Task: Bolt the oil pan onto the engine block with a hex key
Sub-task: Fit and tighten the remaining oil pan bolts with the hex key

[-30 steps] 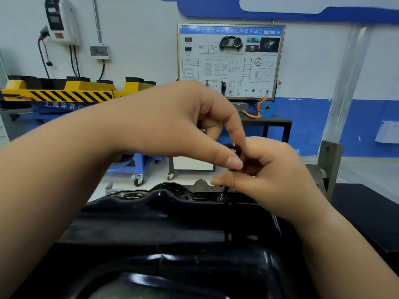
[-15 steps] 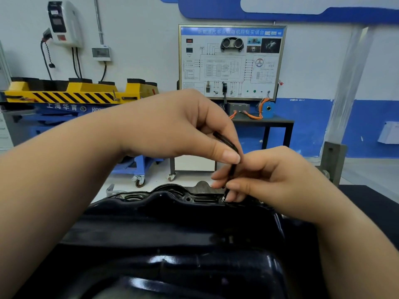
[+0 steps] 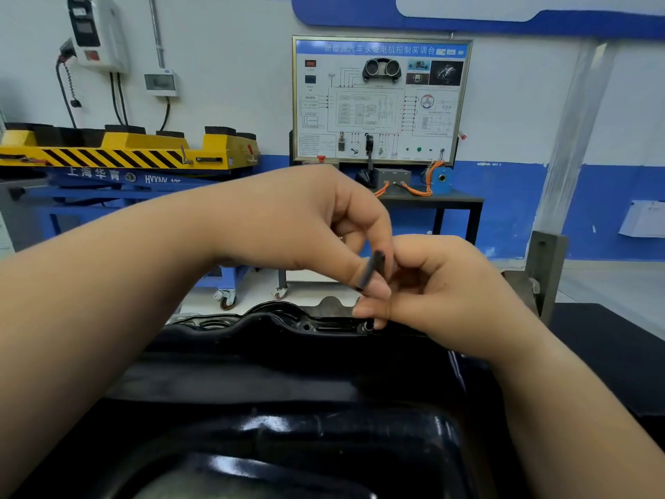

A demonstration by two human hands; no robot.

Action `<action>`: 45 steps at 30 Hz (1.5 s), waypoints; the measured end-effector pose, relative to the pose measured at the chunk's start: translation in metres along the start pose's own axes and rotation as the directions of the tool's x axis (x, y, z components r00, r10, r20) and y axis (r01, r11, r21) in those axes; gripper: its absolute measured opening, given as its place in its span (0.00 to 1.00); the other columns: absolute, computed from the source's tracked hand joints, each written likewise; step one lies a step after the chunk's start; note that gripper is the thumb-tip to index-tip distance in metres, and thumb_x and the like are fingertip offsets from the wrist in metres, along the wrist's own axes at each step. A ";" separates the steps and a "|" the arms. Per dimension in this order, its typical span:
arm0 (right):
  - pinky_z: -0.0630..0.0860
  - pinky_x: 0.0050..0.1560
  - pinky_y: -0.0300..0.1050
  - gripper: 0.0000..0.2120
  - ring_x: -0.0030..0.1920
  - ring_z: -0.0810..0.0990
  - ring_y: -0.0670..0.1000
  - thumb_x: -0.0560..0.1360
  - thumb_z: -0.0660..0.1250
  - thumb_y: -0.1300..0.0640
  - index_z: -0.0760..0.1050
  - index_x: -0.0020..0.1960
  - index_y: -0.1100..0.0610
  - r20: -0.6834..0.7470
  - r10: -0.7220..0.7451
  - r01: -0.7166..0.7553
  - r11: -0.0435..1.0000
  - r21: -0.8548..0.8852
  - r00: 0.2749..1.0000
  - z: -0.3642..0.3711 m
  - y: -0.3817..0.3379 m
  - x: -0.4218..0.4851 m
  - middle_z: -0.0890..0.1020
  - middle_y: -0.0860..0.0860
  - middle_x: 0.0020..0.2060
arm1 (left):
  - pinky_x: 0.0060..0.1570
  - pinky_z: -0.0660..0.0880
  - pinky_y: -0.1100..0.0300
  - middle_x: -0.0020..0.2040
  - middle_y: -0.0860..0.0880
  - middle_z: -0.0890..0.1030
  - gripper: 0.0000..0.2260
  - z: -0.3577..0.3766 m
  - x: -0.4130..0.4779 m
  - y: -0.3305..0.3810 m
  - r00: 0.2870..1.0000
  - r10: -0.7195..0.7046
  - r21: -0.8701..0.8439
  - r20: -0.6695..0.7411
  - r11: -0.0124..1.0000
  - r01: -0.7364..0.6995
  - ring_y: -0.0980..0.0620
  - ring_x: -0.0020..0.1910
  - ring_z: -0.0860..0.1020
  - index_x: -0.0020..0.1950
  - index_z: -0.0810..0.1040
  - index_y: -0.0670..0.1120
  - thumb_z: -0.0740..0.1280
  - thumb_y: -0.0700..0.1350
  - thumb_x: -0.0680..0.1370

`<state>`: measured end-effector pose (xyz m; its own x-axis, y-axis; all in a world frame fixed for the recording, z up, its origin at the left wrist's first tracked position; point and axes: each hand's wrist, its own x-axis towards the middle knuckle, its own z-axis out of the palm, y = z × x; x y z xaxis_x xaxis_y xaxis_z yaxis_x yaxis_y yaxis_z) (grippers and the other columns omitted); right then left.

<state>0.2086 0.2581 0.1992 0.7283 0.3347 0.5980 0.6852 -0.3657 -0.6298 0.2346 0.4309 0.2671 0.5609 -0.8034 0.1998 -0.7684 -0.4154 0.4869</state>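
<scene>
Yellow lift sits on the floor well behind the far-left corner of the oil pan, same spot as before. Left hand reaches over the pan's far rim, with thumb and forefinger pinching the short arm of the hex key. Left thumb tip is a bit lower now, closer to the pan rim than half a second ago. Open bolt hole on the pan's far rim. The key's short arm slanted down to the right earlier. Now it leans the other way, top end right and bottom end left, and it is motion-blurred, so the key has swung round. Key stands over the bolt near the middle of the pan's far rim. Its long shaft showed between the fingers before and is now hidden behind them. Wiring board on the wall behind the pan, unmoved. Right hand comes in over the pan's right side. Its fingers are curled round the lower part of the key just above the bolt, touching the left thumb, about where they gripped before. Black worktop lies right of the pan.
</scene>
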 end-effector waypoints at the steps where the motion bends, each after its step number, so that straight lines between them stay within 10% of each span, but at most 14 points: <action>1: 0.78 0.37 0.56 0.08 0.33 0.80 0.60 0.65 0.76 0.66 0.78 0.39 0.64 -0.002 0.002 -0.002 1.000 -0.001 1.000 0.001 0.001 0.000 0.80 0.59 0.32 | 0.35 0.68 0.56 0.29 0.41 0.75 0.11 0.002 0.001 0.000 1.000 0.000 0.043 -0.020 0.999 0.001 0.48 0.29 0.69 0.40 0.82 0.46 0.78 0.48 0.64; 12: 0.82 0.43 0.48 0.06 0.37 0.84 0.50 0.72 0.69 0.68 0.83 0.47 0.61 0.145 0.106 -0.103 0.994 -0.029 0.984 -0.008 0.000 -0.002 0.85 0.58 0.40 | 0.45 0.77 0.42 0.38 0.44 0.83 0.10 0.004 0.004 -0.005 0.996 -0.014 0.233 -0.084 0.972 0.033 0.41 0.40 0.80 0.43 0.83 0.44 0.72 0.49 0.67; 28: 0.82 0.40 0.47 0.08 0.34 0.84 0.53 0.67 0.74 0.70 0.80 0.37 0.58 0.048 0.089 -0.091 0.995 0.034 0.995 -0.005 0.003 0.000 0.84 0.57 0.34 | 0.36 0.68 0.57 0.36 0.34 0.78 0.17 0.011 0.008 -0.009 1.000 -0.019 -0.109 0.024 0.994 0.022 0.48 0.32 0.71 0.41 0.79 0.41 0.75 0.51 0.61; 34: 0.78 0.41 0.57 0.10 0.35 0.79 0.58 0.62 0.78 0.65 0.77 0.36 0.61 0.020 0.068 -0.067 0.996 -0.060 0.997 -0.002 0.002 0.002 0.79 0.60 0.32 | 0.50 0.74 0.42 0.40 0.38 0.82 0.07 0.011 0.010 -0.011 0.999 0.022 -0.062 0.038 0.998 -0.020 0.36 0.41 0.78 0.40 0.84 0.52 0.76 0.50 0.64; 45: 0.80 0.46 0.55 0.06 0.42 0.84 0.55 0.68 0.74 0.61 0.84 0.41 0.51 0.121 0.113 -0.101 0.989 -0.105 0.986 -0.011 0.001 -0.001 0.85 0.55 0.38 | 0.38 0.72 0.62 0.31 0.51 0.80 0.11 0.008 0.008 -0.010 0.996 0.063 -0.019 0.061 0.998 -0.062 0.52 0.32 0.75 0.45 0.85 0.54 0.72 0.54 0.65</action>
<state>0.2091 0.2478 0.2034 0.7966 0.3936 0.4588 0.6039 -0.4865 -0.6313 0.2444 0.4247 0.2570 0.4913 -0.8527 0.1775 -0.7958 -0.3567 0.4894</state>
